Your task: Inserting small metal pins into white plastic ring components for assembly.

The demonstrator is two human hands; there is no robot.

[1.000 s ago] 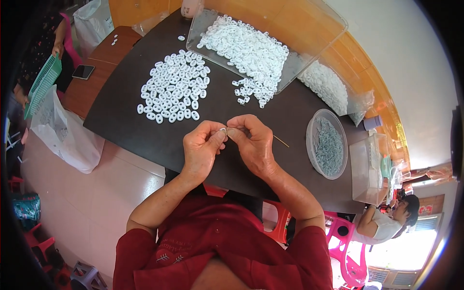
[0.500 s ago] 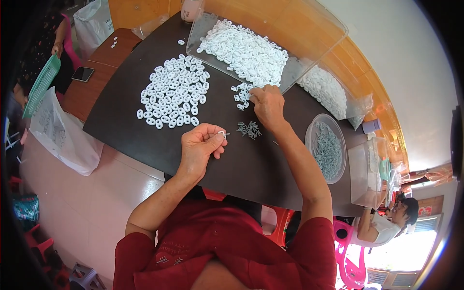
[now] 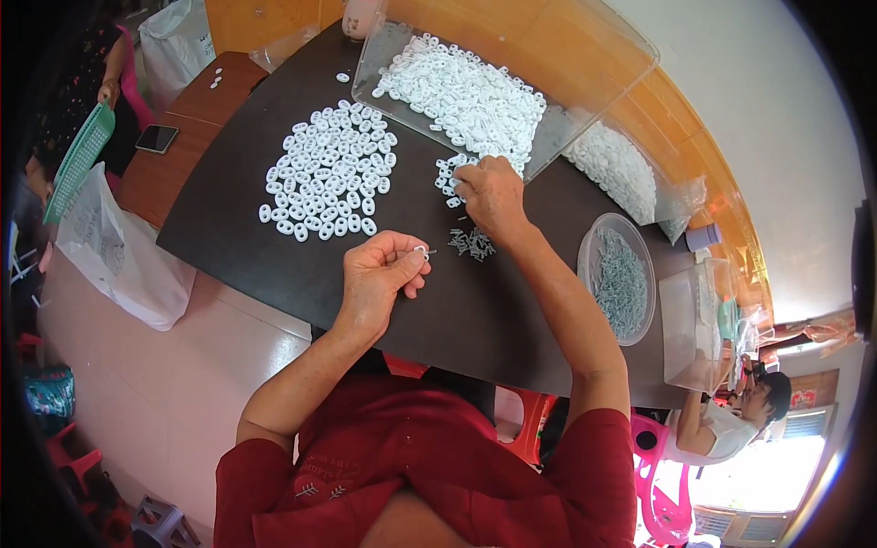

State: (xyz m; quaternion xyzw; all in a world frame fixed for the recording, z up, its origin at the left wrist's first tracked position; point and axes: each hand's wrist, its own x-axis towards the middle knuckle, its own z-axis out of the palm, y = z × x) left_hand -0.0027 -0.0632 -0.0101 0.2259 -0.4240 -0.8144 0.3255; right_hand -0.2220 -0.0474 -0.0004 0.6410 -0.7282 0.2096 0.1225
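My left hand [image 3: 373, 279] is closed over the near middle of the dark table, pinching a small white plastic piece [image 3: 421, 251] with a thin grey pin sticking out of it. Farther off, my right hand [image 3: 496, 196] reaches into a little heap of loose white pieces [image 3: 449, 171], its fingers pressed together. Whatever lies between those fingertips is hidden. Just below that hand is a small pile of grey screw-like pins [image 3: 471, 243]. Many white oval two-holed pieces [image 3: 329, 169] lie spread out to the left.
A clear tray [image 3: 557, 146] full of white pieces stands at the back. On the right are a round tub [image 3: 649, 301] of grey pins, a bag of white parts [image 3: 617, 169] and a clear box [image 3: 681, 333]. Another person holds a green basket [image 3: 80, 160] at far left.
My right hand has shifted slightly left over the heap of white pieces. My left hand keeps its pinch and has barely moved.
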